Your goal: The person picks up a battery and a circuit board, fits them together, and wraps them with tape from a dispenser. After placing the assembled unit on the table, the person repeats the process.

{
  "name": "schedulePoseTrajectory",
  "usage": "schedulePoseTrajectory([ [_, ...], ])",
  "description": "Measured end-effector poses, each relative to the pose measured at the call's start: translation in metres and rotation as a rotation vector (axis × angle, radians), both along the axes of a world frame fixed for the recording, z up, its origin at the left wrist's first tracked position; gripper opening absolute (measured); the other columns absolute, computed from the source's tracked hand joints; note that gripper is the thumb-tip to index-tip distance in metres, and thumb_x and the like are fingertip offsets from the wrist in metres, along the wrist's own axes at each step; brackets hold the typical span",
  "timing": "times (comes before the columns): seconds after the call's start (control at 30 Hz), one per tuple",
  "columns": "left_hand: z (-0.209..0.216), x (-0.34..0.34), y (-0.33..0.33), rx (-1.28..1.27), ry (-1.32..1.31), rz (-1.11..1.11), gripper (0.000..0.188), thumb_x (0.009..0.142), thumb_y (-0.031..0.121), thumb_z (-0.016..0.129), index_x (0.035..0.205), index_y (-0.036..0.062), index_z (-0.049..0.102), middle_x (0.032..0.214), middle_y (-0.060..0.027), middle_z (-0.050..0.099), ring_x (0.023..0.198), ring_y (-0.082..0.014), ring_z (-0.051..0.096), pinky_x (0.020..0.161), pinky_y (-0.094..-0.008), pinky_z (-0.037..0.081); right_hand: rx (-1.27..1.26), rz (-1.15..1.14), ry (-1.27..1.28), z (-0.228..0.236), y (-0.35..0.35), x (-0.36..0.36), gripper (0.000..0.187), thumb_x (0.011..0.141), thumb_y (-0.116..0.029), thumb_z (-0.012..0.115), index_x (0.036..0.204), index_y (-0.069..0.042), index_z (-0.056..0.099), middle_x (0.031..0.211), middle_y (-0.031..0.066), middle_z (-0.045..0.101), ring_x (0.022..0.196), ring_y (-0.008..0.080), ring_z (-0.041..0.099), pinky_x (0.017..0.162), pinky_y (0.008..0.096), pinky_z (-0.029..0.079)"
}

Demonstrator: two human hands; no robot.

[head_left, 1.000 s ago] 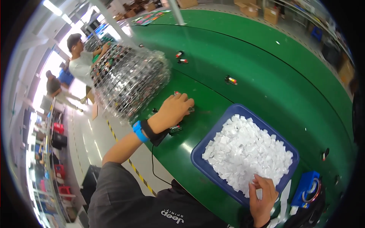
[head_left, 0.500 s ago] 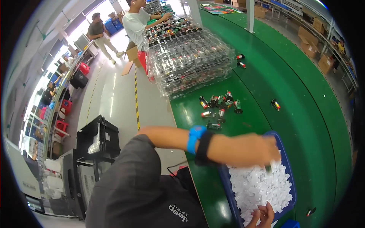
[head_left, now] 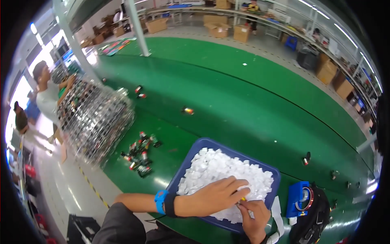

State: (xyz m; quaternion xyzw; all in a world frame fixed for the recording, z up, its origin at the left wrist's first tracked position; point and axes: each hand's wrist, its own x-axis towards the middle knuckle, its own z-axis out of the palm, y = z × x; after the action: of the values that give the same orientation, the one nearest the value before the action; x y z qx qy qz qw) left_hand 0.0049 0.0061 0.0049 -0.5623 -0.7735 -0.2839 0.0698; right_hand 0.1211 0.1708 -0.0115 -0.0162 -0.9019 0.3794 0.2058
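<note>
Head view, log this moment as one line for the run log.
left hand: on white pieces in blue tray | right hand: pinching small piece beside left fingers | small parts: loose on green table

1. One blue tray (head_left: 194, 156), heaped with white pieces (head_left: 221, 171) too many to count.
2. Two hands: left hand (head_left: 215, 196), right hand (head_left: 254, 215).
3. One blue tape dispenser (head_left: 298, 199).
4. One stack of clear trays (head_left: 95, 118).

A stack of clear plastic trays (head_left: 95, 118) stands at the left edge of a green bench (head_left: 252, 97), small cylindrical parts (head_left: 140, 154) scattered beside it. A blue tape dispenser (head_left: 300, 199) sits at right; cardboard boxes (head_left: 219, 28) line the far floor.
</note>
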Motion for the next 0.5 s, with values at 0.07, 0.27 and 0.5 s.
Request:
schedulePoseTrajectory([
  [0.07,0.0,0.0,-0.001,-0.018,-0.015,0.03,0.029,0.08,0.015,0.071,0.104,0.005,0.058,0.114,-0.0094,0.056,0.098,-0.0253,0.058,0.082,-0.032,0.052,0.129,0.135,0.161,-0.004,0.003,0.002,0.032,0.072,0.004,0.077,0.102,-0.003,0.067,0.084,0.0097,0.065,0.066,0.0228,0.065,0.057,0.0315,0.049],
  [0.27,0.004,-0.004,-0.011,-0.085,-0.276,-0.068,0.036,0.083,0.016,0.071,0.113,0.0053,0.055,0.104,-0.0069,0.062,0.093,-0.0207,0.061,0.069,-0.0318,0.055,0.107,0.073,0.148,-0.003,-0.002,0.002,0.027,0.071,0.002,0.079,0.095,-0.004,0.067,0.082,0.0096,0.064,0.066,0.0243,0.064,0.056,0.0315,0.049],
  [0.5,-0.001,-0.001,-0.016,-0.149,-0.284,-0.029,0.026,0.085,0.014,0.069,0.106,0.0058,0.055,0.108,-0.0082,0.064,0.092,-0.0202,0.064,0.063,-0.0319,0.055,-0.108,-0.019,-0.202,0.017,-0.011,0.0,0.012,0.09,-0.016,0.068,0.09,-0.005,0.072,0.088,0.0143,0.07,0.077,0.0321,0.064,0.07,0.0377,0.05],
])
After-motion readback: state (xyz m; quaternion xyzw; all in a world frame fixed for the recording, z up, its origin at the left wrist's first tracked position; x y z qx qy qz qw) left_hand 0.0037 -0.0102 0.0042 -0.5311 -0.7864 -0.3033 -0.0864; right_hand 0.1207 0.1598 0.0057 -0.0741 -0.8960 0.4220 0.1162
